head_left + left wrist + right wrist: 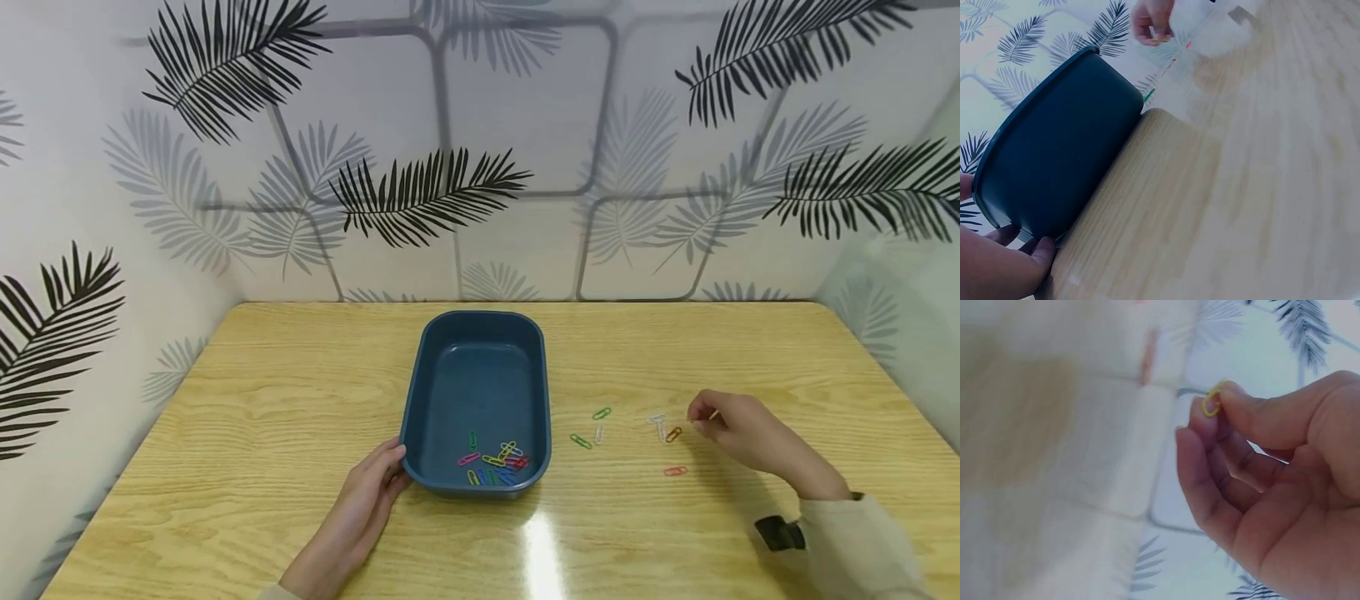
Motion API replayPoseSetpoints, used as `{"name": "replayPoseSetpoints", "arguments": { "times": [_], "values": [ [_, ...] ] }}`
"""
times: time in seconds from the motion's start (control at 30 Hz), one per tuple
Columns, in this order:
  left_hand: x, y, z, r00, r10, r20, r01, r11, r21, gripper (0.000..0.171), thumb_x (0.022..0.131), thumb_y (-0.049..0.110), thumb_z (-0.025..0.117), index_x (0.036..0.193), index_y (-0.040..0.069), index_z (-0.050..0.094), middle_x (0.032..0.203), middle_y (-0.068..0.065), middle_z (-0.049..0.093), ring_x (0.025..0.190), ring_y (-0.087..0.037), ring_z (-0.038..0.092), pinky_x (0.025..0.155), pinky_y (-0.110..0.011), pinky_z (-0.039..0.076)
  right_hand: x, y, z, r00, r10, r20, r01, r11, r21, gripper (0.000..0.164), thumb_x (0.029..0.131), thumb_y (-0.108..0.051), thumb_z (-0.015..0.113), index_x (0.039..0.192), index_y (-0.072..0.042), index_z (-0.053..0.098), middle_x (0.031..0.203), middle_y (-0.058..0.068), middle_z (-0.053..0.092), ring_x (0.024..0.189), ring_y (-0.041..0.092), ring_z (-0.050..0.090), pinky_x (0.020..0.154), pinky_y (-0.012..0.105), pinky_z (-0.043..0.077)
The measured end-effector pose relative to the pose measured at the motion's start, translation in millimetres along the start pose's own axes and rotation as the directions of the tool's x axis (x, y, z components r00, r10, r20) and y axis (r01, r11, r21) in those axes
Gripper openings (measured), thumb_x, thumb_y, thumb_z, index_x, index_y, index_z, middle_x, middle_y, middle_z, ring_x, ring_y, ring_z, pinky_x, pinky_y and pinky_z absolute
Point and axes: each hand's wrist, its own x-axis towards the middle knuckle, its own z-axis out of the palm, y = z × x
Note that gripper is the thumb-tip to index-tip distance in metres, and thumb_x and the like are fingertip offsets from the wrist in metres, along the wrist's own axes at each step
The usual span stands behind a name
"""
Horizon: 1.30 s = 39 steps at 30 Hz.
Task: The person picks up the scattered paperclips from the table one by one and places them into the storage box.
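Observation:
Between thumb and forefinger, my right hand point(738, 429) pinches a yellow paper clip point(1211, 403), held up off the table to the right of the loose clips. My left hand point(363, 500) grips the near left corner of a dark blue tray point(546, 392), one digit at the rim and other fingers against the outer wall. Several coloured paper clips lie in the tray's near end, among them a pink clip point(468, 458). On the table right of the tray are a green clip point(581, 441), a white clip point(599, 435), an orange-brown clip point(673, 434) and a red clip point(675, 471).
The wood-grain table point(300, 375) ends at a wall point(510, 117) covered in leaf-patterned material, which also runs along both sides. A black band point(780, 533) is at my right wrist, by the sleeve.

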Motion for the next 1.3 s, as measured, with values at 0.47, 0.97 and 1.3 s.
{"name": "replayPoseSetpoints", "arguments": {
  "times": [0.47,0.97,1.3],
  "values": [
    [-0.3,0.6,-0.1,1.000,-0.002,0.007,0.001,1.000,0.016,0.047,0.102,0.017,0.045,0.137,-0.014,0.039,0.135,-0.021,0.045,0.116,-0.017,0.049,0.098,-0.025,0.042,53,-45,-6,0.995,0.104,-0.006,-0.092,0.902,0.422,0.013,0.097,0.000,0.054,0.105,0.011,0.056,0.086,0.009,0.061,0.075,0.022,0.059,0.069,0.037,0.056],
    [-0.5,1.0,-0.9,1.000,-0.027,0.008,0.027,1.000,0.008,0.049,0.101,0.020,0.047,0.137,-0.012,0.039,0.133,-0.018,0.047,0.115,-0.017,0.050,0.096,-0.025,0.044,82,-103,28,0.998,0.059,-0.016,-0.042,0.852,0.522,0.013,0.094,0.000,0.059,0.102,0.010,0.060,0.084,0.010,0.063,0.076,0.029,0.060,0.071,0.046,0.055],
    [-0.2,1.7,-1.0,0.999,-0.035,0.020,0.035,0.999,0.006,0.050,0.101,0.020,0.047,0.138,-0.011,0.038,0.138,-0.020,0.043,0.118,-0.017,0.048,0.098,-0.025,0.043,78,-121,37,0.999,0.033,0.017,-0.036,0.823,0.567,0.009,0.092,-0.007,0.065,0.096,0.001,0.066,0.082,0.006,0.066,0.080,0.037,0.062,0.071,0.046,0.053]
  ]
}}
